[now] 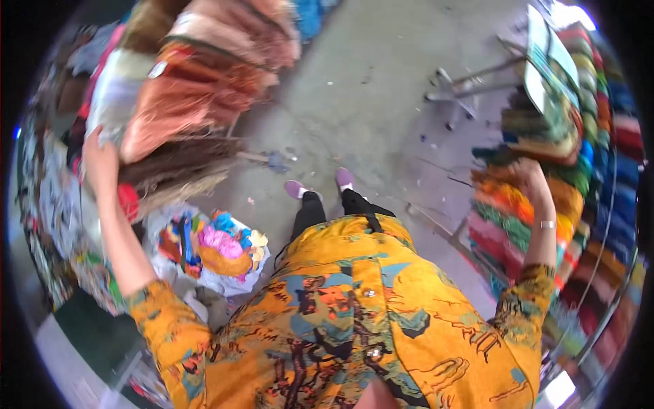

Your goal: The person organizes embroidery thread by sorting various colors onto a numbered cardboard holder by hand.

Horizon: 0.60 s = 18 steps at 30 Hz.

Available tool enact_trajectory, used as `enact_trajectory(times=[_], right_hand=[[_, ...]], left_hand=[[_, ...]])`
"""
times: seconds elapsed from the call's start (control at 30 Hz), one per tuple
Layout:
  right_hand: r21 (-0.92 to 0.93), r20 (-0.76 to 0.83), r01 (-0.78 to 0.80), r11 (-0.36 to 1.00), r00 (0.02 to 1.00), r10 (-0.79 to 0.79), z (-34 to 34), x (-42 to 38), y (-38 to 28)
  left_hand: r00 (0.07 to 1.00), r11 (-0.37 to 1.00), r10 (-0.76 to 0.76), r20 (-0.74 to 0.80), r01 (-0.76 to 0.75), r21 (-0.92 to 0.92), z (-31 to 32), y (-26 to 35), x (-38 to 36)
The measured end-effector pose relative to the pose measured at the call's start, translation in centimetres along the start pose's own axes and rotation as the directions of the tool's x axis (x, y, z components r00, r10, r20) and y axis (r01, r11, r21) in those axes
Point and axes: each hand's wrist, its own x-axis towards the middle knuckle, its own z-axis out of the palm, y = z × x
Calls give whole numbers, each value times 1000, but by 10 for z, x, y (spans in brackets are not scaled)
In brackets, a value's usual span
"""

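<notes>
My left hand (101, 155) reaches to the left and rests against the edge of a pale whitish bundle (112, 102), its fingers extended along it. Beside it lies a pile of rust-orange and pink fibre hanks (197, 88), with dark brown hanks (180, 163) beneath. On the right, my right hand (526, 174) is curled at a stack of coloured yarn hanks (501, 198) in orange, green, pink and red. Its fingers are bent inward over the yarn. Blur hides what, if anything, is between them.
A white plastic bag (255, 279) of bright yarn scraps sits on the floor near my left side. A swivel chair (453, 95) with a wheeled base stands ahead right. More coloured hanks (616, 184) line the right wall. The grey concrete floor (368, 88) stretches ahead.
</notes>
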Motion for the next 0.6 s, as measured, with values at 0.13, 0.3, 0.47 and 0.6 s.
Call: enact_trajectory(times=[0.13,0.3,0.47,0.6], right_hand=[[714,82,-325,620,918,388,-46,18,-107],[757,63,-209,619,966,250,-80,25,-173],[496,112,-46,867,994,-11,-97,28,-251],[332,34,97,938,993,-115,-97,34,-259]], left_hand=[[932,916,272,-239,-327,-234,-15,109,-31],[922,424,387,17,-162,-891,-27,286,-73],[682,-31,728,-74,-75,-997,-38,435,-90],[533,-7,842,87,172,-985,-35,472,-85]])
